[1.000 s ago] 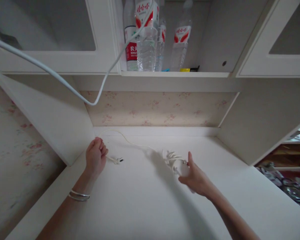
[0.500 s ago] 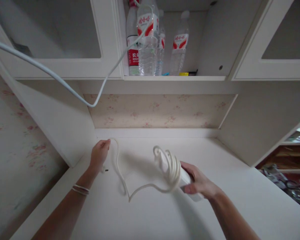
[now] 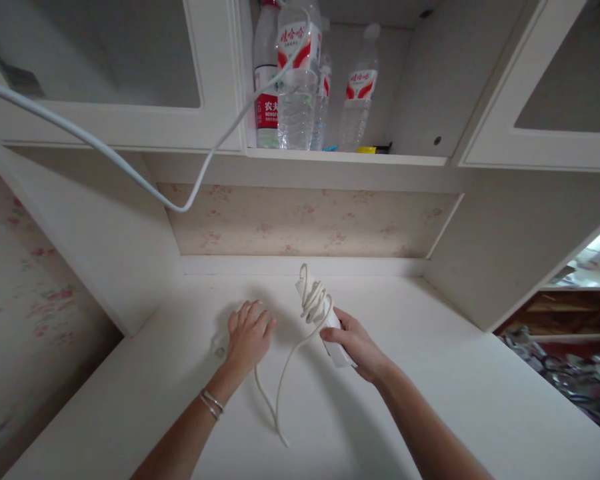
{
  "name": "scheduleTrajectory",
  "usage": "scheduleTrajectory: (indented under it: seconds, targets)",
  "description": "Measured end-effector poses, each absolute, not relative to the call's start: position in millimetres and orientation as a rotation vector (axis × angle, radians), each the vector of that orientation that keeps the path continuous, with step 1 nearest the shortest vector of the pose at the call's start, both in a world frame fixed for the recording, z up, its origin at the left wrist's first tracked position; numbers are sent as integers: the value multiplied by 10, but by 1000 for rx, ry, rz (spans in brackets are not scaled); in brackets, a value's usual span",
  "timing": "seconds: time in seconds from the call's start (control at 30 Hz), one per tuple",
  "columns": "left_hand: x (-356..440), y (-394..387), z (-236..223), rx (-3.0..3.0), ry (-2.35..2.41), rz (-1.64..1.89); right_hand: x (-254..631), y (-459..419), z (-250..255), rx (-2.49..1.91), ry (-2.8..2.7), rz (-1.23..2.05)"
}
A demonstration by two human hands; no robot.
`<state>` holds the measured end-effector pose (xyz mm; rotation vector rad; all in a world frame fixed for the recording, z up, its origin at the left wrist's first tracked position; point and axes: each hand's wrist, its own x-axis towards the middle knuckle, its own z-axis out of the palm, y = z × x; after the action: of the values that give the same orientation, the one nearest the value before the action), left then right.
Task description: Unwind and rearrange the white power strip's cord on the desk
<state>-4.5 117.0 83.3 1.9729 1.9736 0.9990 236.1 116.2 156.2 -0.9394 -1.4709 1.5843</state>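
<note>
Grips a white power strip (image 3: 341,357) with the right hand (image 3: 356,343), thumb across the near face and fingers wrapped behind, over the middle of the white table (image 3: 430,373). Shows several turns of pale cord (image 3: 316,303) wound at the far end of the strip. Runs a loose length from there down toward the near side in a narrow loop, then back up to the left hand (image 3: 250,333). Has the left hand low over the table, back upward, fingers slightly spread and thumb apart; cannot tell from this view of any pinch on the cord beneath. Wears bracelets (image 3: 213,405) on the left wrist. Note a small blurred object (image 3: 220,348) just left of that hand. Note behind the table a band of floral wallpaper (image 3: 300,220), and above it an open shelf (image 3: 350,157) with plastic bottles (image 3: 297,100) and a small yellow item (image 3: 366,150), between two cabinet doors (image 3: 220,123). Note also a thick pale cable (image 3: 130,171) crossing at upper left, and cluttered shelving (image 3: 565,373) at far right.
</note>
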Motion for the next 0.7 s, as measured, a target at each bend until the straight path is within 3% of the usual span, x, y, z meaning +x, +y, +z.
scheduleTrajectory:
  seconds: [0.1,0.27,0.4,0.53,0.7]
  targets:
    - [183,1070,926,1580,1514,976,2335,1211,1517,-1043,-1542,1412]
    - [262,879,1163,1168,972,628,2488,1375,1313,-1339,-1731,1125]
    - [77,1025,1390,1422,1135,775,2699,1377,1288,-1387,-2076,1105]
    - [-141,1364,1410,1716,1453,885,2892,1221,1468,-1094,-2377,1452]
    - [-264,1508,1173,1797,1512,807,3006,1188,1540,-869,-2054,1561]
